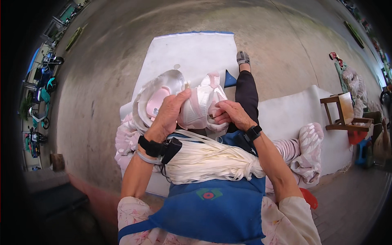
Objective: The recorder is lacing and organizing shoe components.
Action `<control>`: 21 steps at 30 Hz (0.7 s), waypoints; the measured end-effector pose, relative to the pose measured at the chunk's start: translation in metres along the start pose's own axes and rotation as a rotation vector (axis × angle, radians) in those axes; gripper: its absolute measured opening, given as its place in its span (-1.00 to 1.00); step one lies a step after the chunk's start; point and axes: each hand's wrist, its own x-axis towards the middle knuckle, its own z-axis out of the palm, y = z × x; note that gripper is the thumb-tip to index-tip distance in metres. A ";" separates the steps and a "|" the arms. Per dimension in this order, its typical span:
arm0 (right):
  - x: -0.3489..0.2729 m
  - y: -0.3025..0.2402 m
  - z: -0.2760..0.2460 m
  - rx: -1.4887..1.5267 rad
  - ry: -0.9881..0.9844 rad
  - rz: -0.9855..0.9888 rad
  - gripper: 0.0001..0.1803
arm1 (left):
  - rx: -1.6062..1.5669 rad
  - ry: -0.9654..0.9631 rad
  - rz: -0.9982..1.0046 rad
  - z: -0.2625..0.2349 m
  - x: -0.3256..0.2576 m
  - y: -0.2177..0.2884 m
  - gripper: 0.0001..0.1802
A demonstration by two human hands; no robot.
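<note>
Above my lap, a pink and white shoe upper (193, 111) is held up between my two hands. My left hand (173, 109) grips its left side, with the thumb on top. At its right edge, my right hand (233, 114) is closed in a pinch; the fingertips are partly hidden, so what lies between them is too small to tell. Beside my left hand is another upper (141, 104) with a silvery-white lining and a pink inner panel (158, 100). A thick bundle of flat cream laces (208, 159) lies across my lap on a blue apron (208, 212).
Stacked pink and white uppers lie at the left (124, 141) and right (309, 151) of my lap. White sheets (192, 51) cover part of the concrete floor. My outstretched leg (246, 94) is ahead. A wooden stool (343, 110) stands right; parked scooters (43, 98) stand far left.
</note>
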 end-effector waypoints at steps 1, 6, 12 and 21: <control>0.002 0.001 -0.001 -0.056 -0.011 -0.013 -0.63 | -0.146 0.105 0.041 -0.018 0.004 0.006 -0.54; 0.004 0.006 0.018 -0.340 -0.091 -0.108 -0.63 | -0.518 0.447 0.065 -0.215 -0.016 -0.063 -0.64; -0.011 0.014 0.005 -0.543 0.017 -0.143 -0.50 | -0.538 0.521 0.110 -0.136 -0.076 -0.105 -0.49; -0.020 0.038 0.028 -0.815 -0.090 -0.200 -0.64 | -0.080 0.597 0.216 -0.127 -0.073 -0.097 -0.41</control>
